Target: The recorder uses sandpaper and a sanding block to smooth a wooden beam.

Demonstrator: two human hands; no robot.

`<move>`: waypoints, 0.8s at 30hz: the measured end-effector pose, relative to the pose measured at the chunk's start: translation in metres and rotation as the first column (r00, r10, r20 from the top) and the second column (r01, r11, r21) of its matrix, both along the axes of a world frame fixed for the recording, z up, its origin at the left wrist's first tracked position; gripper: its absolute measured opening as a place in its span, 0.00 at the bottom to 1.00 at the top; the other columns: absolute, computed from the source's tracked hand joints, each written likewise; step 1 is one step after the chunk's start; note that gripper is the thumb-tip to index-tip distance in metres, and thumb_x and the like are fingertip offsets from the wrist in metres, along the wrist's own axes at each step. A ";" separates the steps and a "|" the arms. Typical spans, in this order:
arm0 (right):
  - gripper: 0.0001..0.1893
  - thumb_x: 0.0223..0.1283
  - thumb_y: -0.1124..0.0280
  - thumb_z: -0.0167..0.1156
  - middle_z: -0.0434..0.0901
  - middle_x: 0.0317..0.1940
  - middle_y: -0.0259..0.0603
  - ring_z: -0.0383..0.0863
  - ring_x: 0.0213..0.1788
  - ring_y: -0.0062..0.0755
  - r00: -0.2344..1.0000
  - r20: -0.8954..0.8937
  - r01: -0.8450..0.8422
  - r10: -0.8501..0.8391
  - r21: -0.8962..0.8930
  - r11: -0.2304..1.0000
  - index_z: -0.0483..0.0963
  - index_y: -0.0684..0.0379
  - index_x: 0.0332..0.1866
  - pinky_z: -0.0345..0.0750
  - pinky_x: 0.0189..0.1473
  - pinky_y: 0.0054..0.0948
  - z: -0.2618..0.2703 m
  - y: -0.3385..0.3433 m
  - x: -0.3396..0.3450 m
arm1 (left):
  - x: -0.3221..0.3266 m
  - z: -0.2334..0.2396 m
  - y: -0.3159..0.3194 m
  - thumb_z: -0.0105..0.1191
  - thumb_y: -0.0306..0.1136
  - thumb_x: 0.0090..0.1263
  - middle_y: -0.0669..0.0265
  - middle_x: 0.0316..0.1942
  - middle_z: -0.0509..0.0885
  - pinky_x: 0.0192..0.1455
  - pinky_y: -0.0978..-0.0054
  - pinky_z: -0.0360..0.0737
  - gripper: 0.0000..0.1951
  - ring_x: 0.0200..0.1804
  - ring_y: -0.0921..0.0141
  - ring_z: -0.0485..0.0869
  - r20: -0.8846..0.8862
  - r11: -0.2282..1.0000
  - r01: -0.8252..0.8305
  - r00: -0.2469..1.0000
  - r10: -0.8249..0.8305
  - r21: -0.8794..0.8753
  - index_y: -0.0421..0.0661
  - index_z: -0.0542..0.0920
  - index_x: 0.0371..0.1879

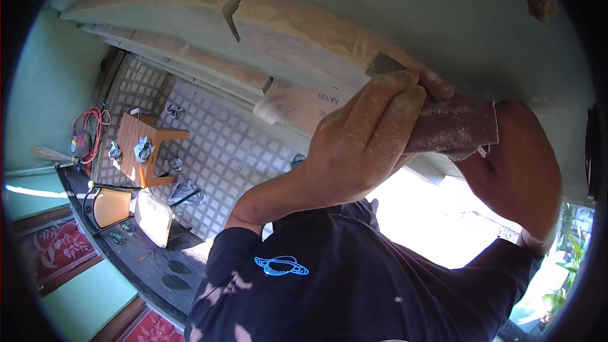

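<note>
My left hand [375,128], dusted with pale powder, grips a piece of brown sandpaper [456,126] with its fingers folded over. Above the fingers, the corner of a dark grey flat piece [385,64] lies against a curved, bare tan edge [304,19] of a pale green structure. A curled strip of sandpaper backing [294,102], bearing print, shows left of this hand; whether it joins the brown piece is hidden. My right hand [510,137] is close behind the sandpaper, its fingers mostly out of sight. The tan edge has a dark V-shaped notch [232,14].
Below on the left, a slatted wooden bench [130,142] stands on a tiled floor [228,152], with crumpled paper [143,148] on it and around it. Two chairs [154,218], a red hose [95,123] and a broom [52,154] are nearby. Plants [570,266] appear at right.
</note>
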State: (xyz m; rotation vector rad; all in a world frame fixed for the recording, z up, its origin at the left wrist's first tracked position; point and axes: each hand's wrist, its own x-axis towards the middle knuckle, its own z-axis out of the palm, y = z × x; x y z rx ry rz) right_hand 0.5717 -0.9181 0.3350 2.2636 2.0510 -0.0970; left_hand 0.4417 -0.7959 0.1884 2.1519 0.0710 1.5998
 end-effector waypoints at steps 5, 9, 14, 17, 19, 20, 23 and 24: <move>0.14 0.59 0.67 0.70 0.86 0.34 0.54 0.88 0.34 0.54 0.987 -0.159 0.024 -0.014 0.062 0.998 0.81 0.62 0.47 0.81 0.35 0.41 -0.009 -0.009 -0.001 | 0.003 -0.005 -0.004 0.73 0.27 0.52 0.54 0.48 0.83 0.46 0.74 0.93 0.26 0.49 0.62 0.90 0.026 0.997 -0.044 0.999 0.043 0.060 0.33 0.80 0.51; 0.20 0.56 0.74 0.71 0.86 0.37 0.55 0.88 0.36 0.53 0.965 -0.251 0.134 -0.078 0.215 0.967 0.78 0.62 0.54 0.82 0.36 0.40 -0.022 0.003 -0.009 | 0.007 -0.009 -0.002 0.74 0.28 0.52 0.52 0.51 0.83 0.48 0.71 0.92 0.28 0.53 0.60 0.89 0.047 0.999 0.029 0.998 -0.029 -0.012 0.34 0.81 0.53; 0.34 0.59 0.83 0.68 0.81 0.35 0.45 0.85 0.29 0.42 0.990 0.126 -0.086 0.067 0.158 0.984 0.75 0.46 0.72 0.84 0.34 0.40 -0.015 0.012 -0.017 | -0.022 -0.015 0.044 0.76 0.31 0.51 0.47 0.60 0.83 0.53 0.65 0.90 0.35 0.57 0.57 0.88 0.103 0.980 0.026 0.995 -0.005 -0.199 0.37 0.81 0.61; 0.37 0.62 0.81 0.67 0.77 0.33 0.40 0.82 0.26 0.36 0.986 0.160 -0.067 0.048 0.112 0.991 0.72 0.36 0.75 0.84 0.30 0.39 -0.020 -0.007 -0.011 | -0.044 -0.027 0.090 0.73 0.28 0.55 0.47 0.61 0.83 0.58 0.59 0.87 0.31 0.61 0.56 0.86 0.203 0.915 0.032 0.978 0.055 -0.402 0.39 0.82 0.62; 0.34 0.64 0.77 0.67 0.77 0.33 0.39 0.82 0.27 0.35 0.992 0.120 -0.049 0.036 0.104 0.993 0.73 0.37 0.75 0.84 0.29 0.38 -0.022 -0.014 -0.009 | -0.059 -0.032 0.111 0.73 0.28 0.56 0.47 0.60 0.84 0.60 0.57 0.86 0.29 0.62 0.56 0.86 0.166 0.896 -0.034 0.979 0.119 -0.443 0.38 0.82 0.61; 0.32 0.65 0.72 0.68 0.78 0.34 0.39 0.82 0.27 0.34 0.997 0.078 -0.032 0.025 0.096 0.995 0.73 0.37 0.74 0.84 0.29 0.38 -0.023 -0.014 -0.008 | -0.065 -0.034 0.121 0.73 0.28 0.57 0.48 0.60 0.84 0.59 0.59 0.86 0.28 0.62 0.56 0.86 0.119 0.914 -0.076 0.984 0.134 -0.398 0.38 0.83 0.59; 0.30 0.68 0.65 0.66 0.78 0.34 0.39 0.81 0.26 0.34 0.994 0.111 -0.011 0.002 0.078 0.997 0.72 0.38 0.75 0.84 0.29 0.36 -0.027 -0.011 -0.007 | -0.069 -0.035 0.137 0.72 0.28 0.59 0.51 0.58 0.85 0.58 0.61 0.86 0.25 0.61 0.56 0.86 0.024 0.944 -0.140 0.988 0.154 -0.299 0.37 0.85 0.56; 0.30 0.68 0.65 0.66 0.78 0.34 0.39 0.81 0.26 0.34 0.994 0.111 0.003 -0.011 0.077 0.997 0.72 0.38 0.75 0.84 0.29 0.36 -0.028 -0.008 -0.008 | -0.065 -0.035 0.142 0.72 0.28 0.59 0.52 0.57 0.85 0.57 0.62 0.87 0.24 0.59 0.57 0.87 0.017 0.972 -0.176 0.983 0.181 -0.159 0.38 0.85 0.56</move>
